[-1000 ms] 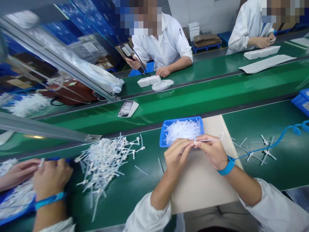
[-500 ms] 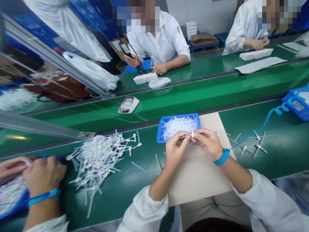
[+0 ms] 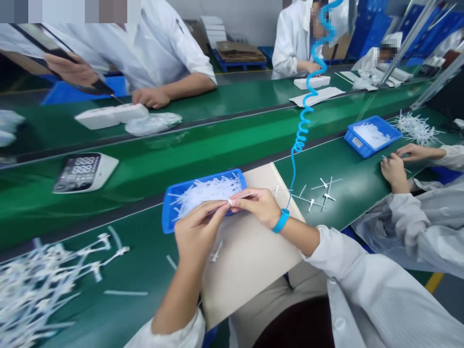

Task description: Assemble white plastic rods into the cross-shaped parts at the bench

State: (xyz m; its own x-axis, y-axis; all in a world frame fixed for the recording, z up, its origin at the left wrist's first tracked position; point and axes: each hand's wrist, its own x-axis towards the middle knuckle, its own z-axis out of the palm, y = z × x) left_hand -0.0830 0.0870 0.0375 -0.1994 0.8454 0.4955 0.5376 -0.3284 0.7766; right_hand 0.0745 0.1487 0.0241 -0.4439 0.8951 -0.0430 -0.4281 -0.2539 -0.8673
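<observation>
My left hand (image 3: 197,229) and my right hand (image 3: 259,207) meet above a beige board (image 3: 250,263). Both are closed in a pinch on a small white tube connector (image 3: 229,202); a thin tube runs from it under my right fingers. Just behind my hands stands a blue tray (image 3: 167,212) filled with short translucent tubes (image 3: 208,191). One loose connector piece (image 3: 216,252) lies on the board by my left wrist. A blue wrist strap (image 3: 281,221) with a coiled cord (image 3: 300,140) circles my right wrist.
At left lies a heap of tubed connectors (image 3: 43,285), with a loose tube (image 3: 125,293) nearby. Several connector pieces (image 3: 326,195) lie right of the board. A display device (image 3: 85,171) rests on the green belt. Co-workers' hands (image 3: 395,169) work beside another blue bin (image 3: 369,152).
The view has swung right and closer, so the left neighbour's hands are gone and a right neighbour appears. My two hands keep their pinch on the connector.
</observation>
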